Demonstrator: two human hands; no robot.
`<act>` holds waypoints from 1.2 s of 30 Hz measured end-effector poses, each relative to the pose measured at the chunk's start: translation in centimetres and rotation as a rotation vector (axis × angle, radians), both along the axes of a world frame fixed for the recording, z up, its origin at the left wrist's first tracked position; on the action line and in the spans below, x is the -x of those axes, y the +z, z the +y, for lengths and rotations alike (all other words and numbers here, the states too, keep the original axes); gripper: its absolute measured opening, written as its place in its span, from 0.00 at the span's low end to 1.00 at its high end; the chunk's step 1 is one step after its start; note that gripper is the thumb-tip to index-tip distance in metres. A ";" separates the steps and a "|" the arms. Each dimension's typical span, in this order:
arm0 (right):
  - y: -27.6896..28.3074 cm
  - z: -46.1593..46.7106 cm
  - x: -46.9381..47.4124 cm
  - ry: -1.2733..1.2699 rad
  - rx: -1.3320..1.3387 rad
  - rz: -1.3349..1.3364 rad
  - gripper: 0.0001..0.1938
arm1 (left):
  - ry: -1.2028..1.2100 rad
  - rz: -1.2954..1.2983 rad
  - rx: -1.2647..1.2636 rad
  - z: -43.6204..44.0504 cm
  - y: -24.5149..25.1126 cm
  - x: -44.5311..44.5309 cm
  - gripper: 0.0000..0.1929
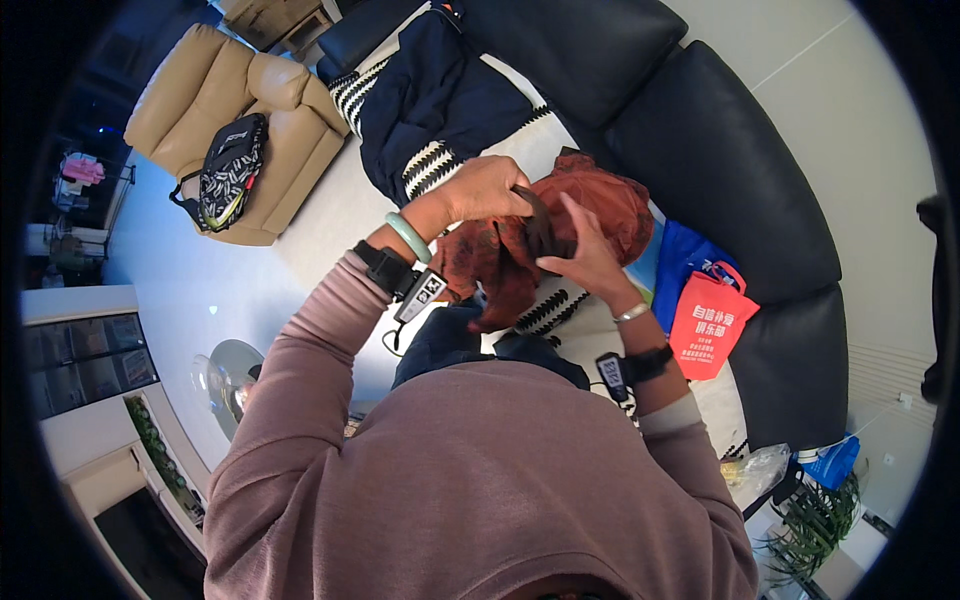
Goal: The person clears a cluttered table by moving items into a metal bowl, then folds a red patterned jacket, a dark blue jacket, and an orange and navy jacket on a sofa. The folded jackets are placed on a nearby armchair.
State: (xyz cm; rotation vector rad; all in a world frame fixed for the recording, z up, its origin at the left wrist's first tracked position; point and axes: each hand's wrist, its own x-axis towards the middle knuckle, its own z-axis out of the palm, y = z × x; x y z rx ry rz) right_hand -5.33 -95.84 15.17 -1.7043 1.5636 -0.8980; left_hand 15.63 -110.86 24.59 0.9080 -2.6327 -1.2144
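A rust-red patterned garment (491,259) lies bunched in front of me, partly over my legs and the sofa seat. A dark brown fabric band (538,225) runs across its middle. My left hand (487,187) pinches the upper end of this band, its fingertips curled over it. At the band's other side my right hand (596,259) has thumb and fingers spread wide around the cloth, the thumb close to the band's lower end. Whether the thumb touches the band cannot be made out. The garment's smoother reddish part (611,206) spreads behind my right hand.
Dark navy clothing (442,82) is laid on the black leather sofa (720,150), over a black-and-white patterned cover (431,169). To the right are a red bag (709,330) with writing and a blue bag (679,259). A tan armchair (292,150) holds a patterned backpack (229,169).
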 end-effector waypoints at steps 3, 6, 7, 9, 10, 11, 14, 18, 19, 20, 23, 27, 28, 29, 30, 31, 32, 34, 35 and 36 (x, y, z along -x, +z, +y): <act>-0.7 -3.2 -3.0 0.049 -0.109 -0.094 0.29 | 0.019 0.065 0.013 -1.1 -1.0 -0.5 0.16; -1.4 -4.8 -4.4 -0.017 -0.354 -0.182 0.24 | 0.190 0.392 -0.131 -3.5 -3.4 -2.2 0.13; -1.5 -5.1 -4.4 -0.120 -0.305 -0.302 0.24 | 0.371 0.438 -0.079 -3.9 -4.6 -3.1 0.15; -1.1 -5.9 -4.2 -0.339 -0.187 -0.531 0.25 | 0.557 0.194 0.113 -5.4 -6.9 -5.4 0.15; -0.5 -6.2 -3.9 -0.410 -0.275 -0.655 0.24 | 0.531 0.098 0.052 -5.6 -8.1 -6.8 0.16; 0.1 -6.6 -3.6 -0.445 -0.312 -0.710 0.23 | 0.531 0.042 -0.061 -4.8 -9.7 -7.6 0.18; 2.7 -7.5 -3.0 -0.512 -0.429 -0.884 0.21 | 0.332 -0.063 -0.233 -2.0 -13.9 -9.1 0.29; 5.4 -7.2 -2.1 -0.290 -0.330 -1.077 0.20 | 0.270 -0.107 -0.200 0.6 -17.4 -7.7 0.43; 5.7 -7.4 -1.6 -0.298 -0.389 -1.108 0.20 | 0.278 -0.149 -0.175 0.2 -17.6 -7.3 0.33; 5.7 -7.6 -1.1 -0.381 -0.340 -1.041 0.20 | 0.246 -0.206 -0.100 -0.6 -17.5 -7.0 0.26; 5.9 -7.8 2.7 -0.470 -0.387 -0.965 0.25 | 0.134 -0.072 -0.136 -3.6 -16.0 -8.1 0.07; 5.9 -6.6 7.1 -0.686 -0.281 -0.980 0.25 | 0.598 0.090 0.387 -9.2 -11.2 -16.0 0.10; 5.9 -6.0 7.6 -0.631 -0.237 -1.061 0.23 | 0.722 -0.120 0.347 -9.9 -10.1 -18.1 0.10; 5.6 -5.8 7.4 -0.577 -0.264 -0.935 0.23 | 0.817 -0.255 0.382 -10.7 -9.1 -19.9 0.11; 5.2 -5.4 6.6 -0.534 -0.285 -0.827 0.23 | 0.782 -0.352 0.306 -10.8 -8.5 -21.0 0.11; 4.9 -4.9 5.7 -0.523 -0.328 -0.730 0.23 | 0.735 -0.452 0.238 -10.7 -8.2 -21.2 0.11; 4.5 -4.4 4.4 -0.415 -0.329 -0.577 0.20 | 0.707 -0.539 0.172 -10.0 -8.2 -20.8 0.16; 3.8 -4.2 1.5 -0.095 -0.218 -0.389 0.21 | 0.639 -0.361 0.136 -7.7 -8.7 -18.2 0.30; 3.6 -3.9 0.1 0.052 -0.189 -0.448 0.26 | 0.598 -0.190 -0.107 -6.7 -9.2 -15.8 0.34; 3.1 -4.2 -1.8 0.069 -0.204 -0.369 0.30 | 0.572 -0.039 -0.365 -5.7 -9.8 -13.3 0.39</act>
